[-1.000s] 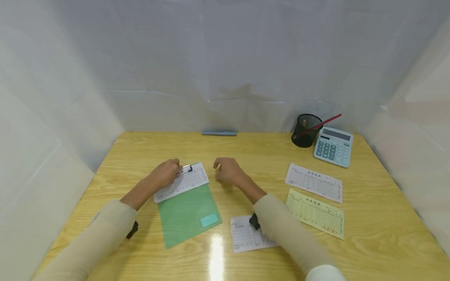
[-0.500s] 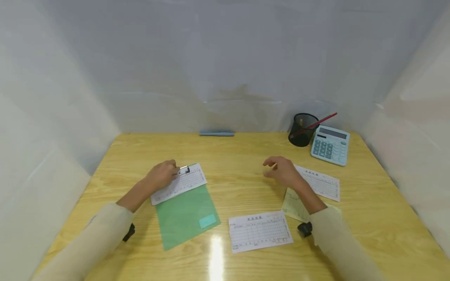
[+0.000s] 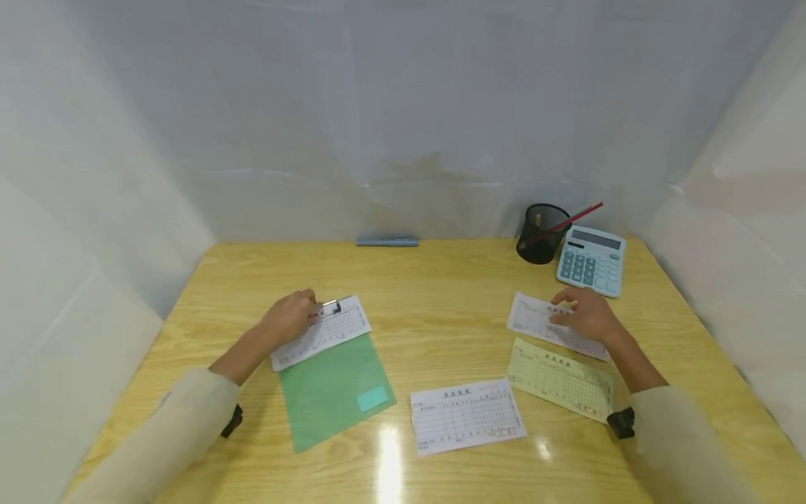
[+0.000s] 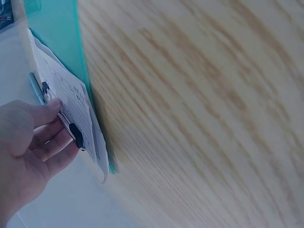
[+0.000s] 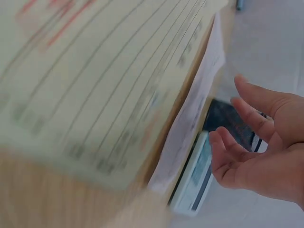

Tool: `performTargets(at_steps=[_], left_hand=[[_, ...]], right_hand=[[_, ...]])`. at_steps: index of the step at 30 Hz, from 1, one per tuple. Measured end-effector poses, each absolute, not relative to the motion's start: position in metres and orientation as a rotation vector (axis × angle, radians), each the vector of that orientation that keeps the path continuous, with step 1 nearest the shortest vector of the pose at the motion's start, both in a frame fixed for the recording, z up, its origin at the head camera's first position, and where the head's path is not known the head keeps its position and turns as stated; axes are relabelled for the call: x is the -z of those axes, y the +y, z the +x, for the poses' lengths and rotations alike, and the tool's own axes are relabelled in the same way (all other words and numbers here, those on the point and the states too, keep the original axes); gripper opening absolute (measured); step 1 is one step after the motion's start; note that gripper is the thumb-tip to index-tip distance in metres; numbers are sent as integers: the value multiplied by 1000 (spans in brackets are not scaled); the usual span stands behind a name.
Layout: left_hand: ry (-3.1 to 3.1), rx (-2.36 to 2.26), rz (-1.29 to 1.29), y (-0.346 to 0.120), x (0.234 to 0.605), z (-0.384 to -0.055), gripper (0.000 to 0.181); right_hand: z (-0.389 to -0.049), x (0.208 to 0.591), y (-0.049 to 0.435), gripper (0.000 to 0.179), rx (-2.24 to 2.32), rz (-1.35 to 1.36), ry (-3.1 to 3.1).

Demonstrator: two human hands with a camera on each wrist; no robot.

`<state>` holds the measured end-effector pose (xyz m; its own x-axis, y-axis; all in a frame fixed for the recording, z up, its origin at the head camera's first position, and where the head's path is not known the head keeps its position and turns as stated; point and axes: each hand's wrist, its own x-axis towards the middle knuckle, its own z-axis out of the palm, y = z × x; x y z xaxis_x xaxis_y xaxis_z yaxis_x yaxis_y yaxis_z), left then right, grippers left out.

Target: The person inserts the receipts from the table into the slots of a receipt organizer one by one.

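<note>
At the left, a green clipboard lies tilted on the table with white printed slips under its metal clip. My left hand pinches that clip; the left wrist view shows the thumb on top and the fingers beneath. Over on the right, my right hand hovers above a white printed slip, thumb and fingers apart and nothing between them. Nearer to me lie a yellow slip and another white slip with red marks.
A light blue calculator sits at the back right, beside a black mesh pen cup holding a red pencil. A blue-grey pen lies along the table's back edge. White sheeting encloses the table on three sides.
My right hand has swung rightward from beside the clipboard, past the near white slip, to above the far white slip. The left hand stays at the clip.
</note>
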<state>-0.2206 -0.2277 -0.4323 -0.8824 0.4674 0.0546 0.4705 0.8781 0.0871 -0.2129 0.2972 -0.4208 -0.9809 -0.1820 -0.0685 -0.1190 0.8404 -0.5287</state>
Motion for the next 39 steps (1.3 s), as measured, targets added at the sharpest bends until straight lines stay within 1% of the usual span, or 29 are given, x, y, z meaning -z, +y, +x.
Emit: performTargets(at_steps=[6,9,21,30,36,39], left_hand=[[-3004,135,-773,-228,433,-221,26],[-3003,121,-793,-228,432,-222,26],[-3011,108,-781,-227,432,-221,27],[-2997,117,-788,-228,434,-221,26],[-2986,100,-800,-229,435,-221,25],[-2988,92,-799,-228,435,-221,25]], right_hand=[[-206,427,328,48,674,-35,2892],[-202,428,338,50,616,27,2856],[-200,435,344,39,640,14,2858],[-200,434,339,42,650,190,2835],[-201,434,341,44,588,172,2865],[-199,434,343,41,578,141,2870]])
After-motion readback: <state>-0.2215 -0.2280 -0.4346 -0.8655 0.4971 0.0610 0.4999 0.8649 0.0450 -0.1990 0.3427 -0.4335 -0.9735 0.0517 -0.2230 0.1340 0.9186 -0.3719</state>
